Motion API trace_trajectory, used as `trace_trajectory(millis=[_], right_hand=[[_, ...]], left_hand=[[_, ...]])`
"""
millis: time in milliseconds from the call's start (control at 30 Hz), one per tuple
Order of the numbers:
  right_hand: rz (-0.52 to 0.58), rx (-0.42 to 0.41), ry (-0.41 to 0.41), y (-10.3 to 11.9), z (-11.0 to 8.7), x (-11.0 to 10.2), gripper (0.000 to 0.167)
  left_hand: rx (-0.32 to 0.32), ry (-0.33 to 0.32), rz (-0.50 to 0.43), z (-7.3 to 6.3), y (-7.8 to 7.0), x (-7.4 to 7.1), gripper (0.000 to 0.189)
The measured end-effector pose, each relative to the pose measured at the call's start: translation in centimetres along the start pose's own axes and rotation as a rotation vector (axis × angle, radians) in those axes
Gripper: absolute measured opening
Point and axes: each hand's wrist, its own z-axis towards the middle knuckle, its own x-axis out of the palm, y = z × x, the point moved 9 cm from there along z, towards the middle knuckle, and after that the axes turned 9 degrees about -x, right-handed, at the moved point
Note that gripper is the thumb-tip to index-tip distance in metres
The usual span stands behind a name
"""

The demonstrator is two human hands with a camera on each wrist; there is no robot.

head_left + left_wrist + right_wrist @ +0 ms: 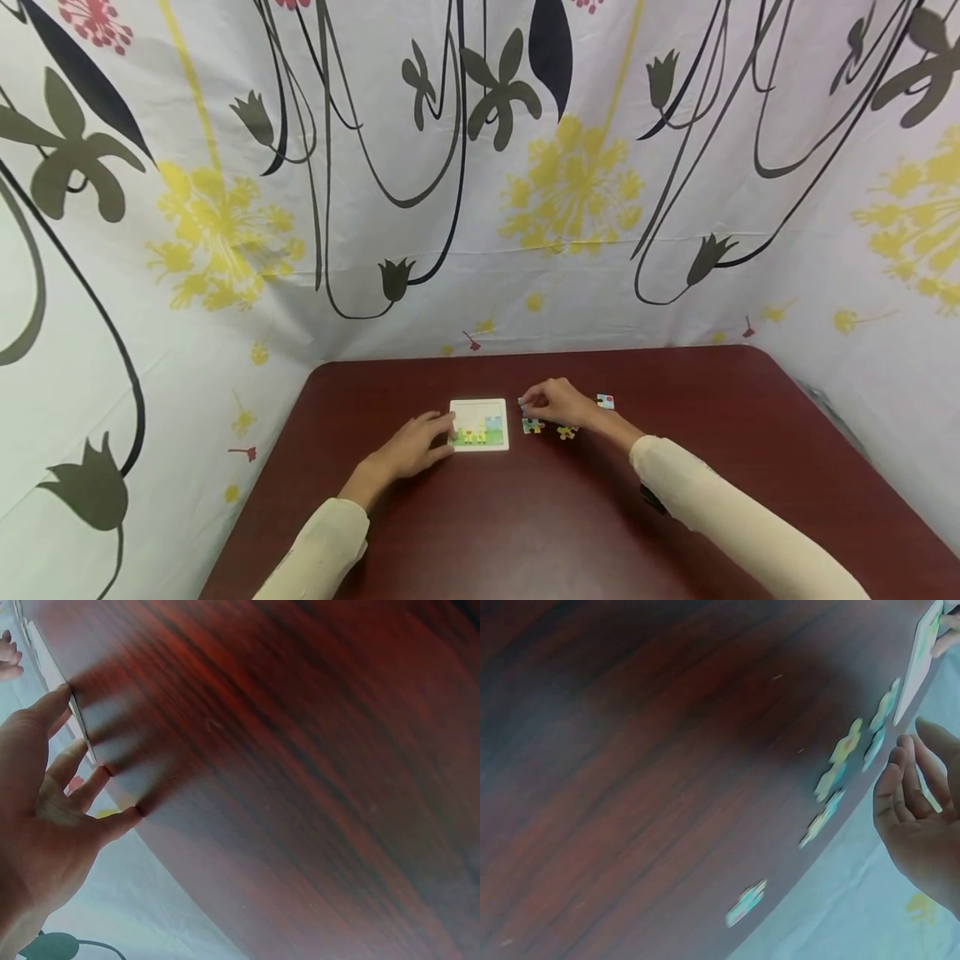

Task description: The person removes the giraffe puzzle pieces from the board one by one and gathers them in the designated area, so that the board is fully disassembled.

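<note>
A white-framed jigsaw tray [479, 447] lies on the table, with a partly assembled green, yellow and blue picture at its bottom and right side. My left hand [414, 444], fingers spread, rests against the tray's left edge; the left wrist view shows the fingertips along that edge. To the tray's right, my right hand [558, 402] reaches over loose puzzle pieces, its fingers bent loosely near a blue puzzle piece [874, 750]. Thumb and fingertips look slightly apart in the right wrist view, and nothing shows between them. A blue-and-yellow piece [532, 426] lies just below this hand.
A yellow puzzle piece [567, 432] lies under the right wrist, and a light-blue piece with red [605, 402] is farther right. Several pieces are scattered on the dark red wooden table [480, 517]. A white floral cloth [480, 317] hangs behind the table.
</note>
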Motion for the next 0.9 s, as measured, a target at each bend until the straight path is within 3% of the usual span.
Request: trace_trajectory(millis=[333, 600, 900], right_hand=[[-0.022, 0.011, 0.051, 0.9, 2.7, 2.2, 0.019], [-0.027, 0.031, 0.082, 1.4, 3.3, 3.1, 0.025], [-0.045, 0.065, 0.083, 1.1, 3.7, 3.4, 0.018]], left_hand=[[0.019, -0.013, -0.001, 0.0, -0.3, -0.2, 0.014], [-0.003, -0.01, 0.003, 0.2, -0.2, -0.2, 0.013], [-0.006, -0.005, 0.004, 0.3, 0.0, 0.0, 0.014]])
